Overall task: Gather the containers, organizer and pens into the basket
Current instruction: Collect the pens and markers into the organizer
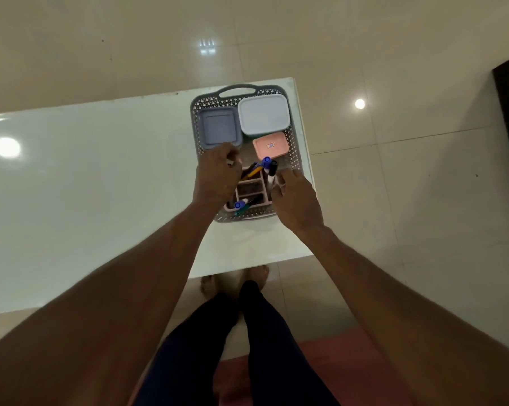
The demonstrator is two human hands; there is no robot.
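Organizer (251,189) lengthwise in basket (294,148), pens (267,167) upright.

A glossy white table (71,177) stood on cream floor tiles (393,200); beside it, lamp glare (359,104) shone.

You are looking at a grey basket (294,143) with a lattice pattern of small holes along its walls. Inside it, a blue-grey container (219,128) is showing a matching lid, a pale white-blue container (264,113) is sitting next to it, and a pink container (270,145) is carrying a small blue and white label. The organizer (254,189) is showing pale pink dividers. The pens (267,163) are showing blue and black caps, with one yellow barrel and one green tip. The table (86,177) is gleaming glossy white, the floor tiles (393,200) are looking cream, and a red mat (335,361) is lying under dark navy trousers (265,347).
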